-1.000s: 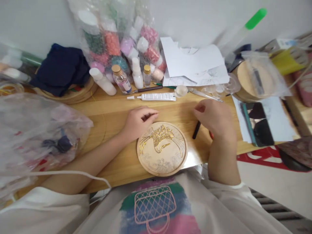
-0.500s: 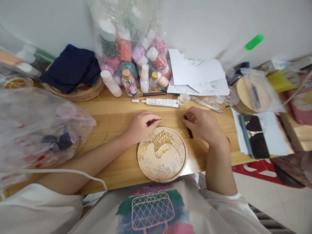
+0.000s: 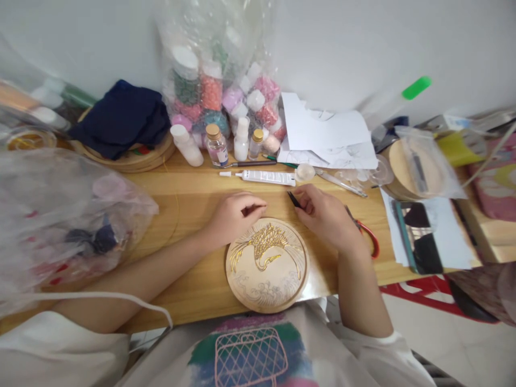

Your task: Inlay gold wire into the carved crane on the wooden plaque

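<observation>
The right hand [image 3: 326, 217] has come leftward (a second ago it was farther out). Its fingers grasp a thin black tool [image 3: 294, 199], now near the left hand [image 3: 236, 215], whose fingers stay curled shut. The carved wooden disc [image 3: 266, 269] lies on the worktop [image 3: 193, 199], just below both sets of fingers.

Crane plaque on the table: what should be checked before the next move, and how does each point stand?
1. Crane plaque fully on the wooden table: near rim at the edge, cannot tell.
2. Right hand grips the black pointed tool: ok.
3. Left hand touches the plaque's upper rim: cannot tell.
4. Something pinched in that hand: cannot tell.
5. Glue tube lies just beyond both hands: ok.
</observation>
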`<action>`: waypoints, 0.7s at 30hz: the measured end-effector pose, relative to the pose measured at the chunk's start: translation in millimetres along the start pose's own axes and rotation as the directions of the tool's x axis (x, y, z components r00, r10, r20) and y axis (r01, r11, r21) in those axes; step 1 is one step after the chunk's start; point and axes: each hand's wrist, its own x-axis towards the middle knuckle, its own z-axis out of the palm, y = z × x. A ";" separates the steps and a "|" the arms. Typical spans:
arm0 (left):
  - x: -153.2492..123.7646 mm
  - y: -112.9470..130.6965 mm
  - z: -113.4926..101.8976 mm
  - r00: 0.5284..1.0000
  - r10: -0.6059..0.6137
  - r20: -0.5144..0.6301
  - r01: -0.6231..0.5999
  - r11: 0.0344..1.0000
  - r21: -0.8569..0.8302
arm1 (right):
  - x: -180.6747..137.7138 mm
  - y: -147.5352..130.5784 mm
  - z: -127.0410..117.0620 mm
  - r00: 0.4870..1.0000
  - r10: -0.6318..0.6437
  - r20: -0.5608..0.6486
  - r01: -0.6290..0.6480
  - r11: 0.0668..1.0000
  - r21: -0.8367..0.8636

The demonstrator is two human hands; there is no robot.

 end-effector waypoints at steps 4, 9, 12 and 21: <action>-0.1 0.1 -0.1 1.000 -0.003 0.007 0.003 1.000 -0.009 | -0.2 -0.5 -0.8 1.000 0.007 -0.001 -0.007 1.000 0.002; 0.3 -0.2 -0.5 1.000 -0.012 0.018 0.013 1.000 -0.013 | -0.5 4.7 -2.0 1.000 -0.008 0.030 0.006 0.998 0.065; 0.6 -0.6 -0.3 1.000 -0.021 0.021 0.021 1.000 -0.014 | 4.8 8.2 4.0 0.986 -0.035 -0.163 0.059 0.988 0.141; 0.5 0.5 0.5 1.000 -0.005 0.003 0.005 1.000 -0.015 | 33.2 -28.1 -3.6 0.958 -0.271 -0.092 0.237 0.932 -0.275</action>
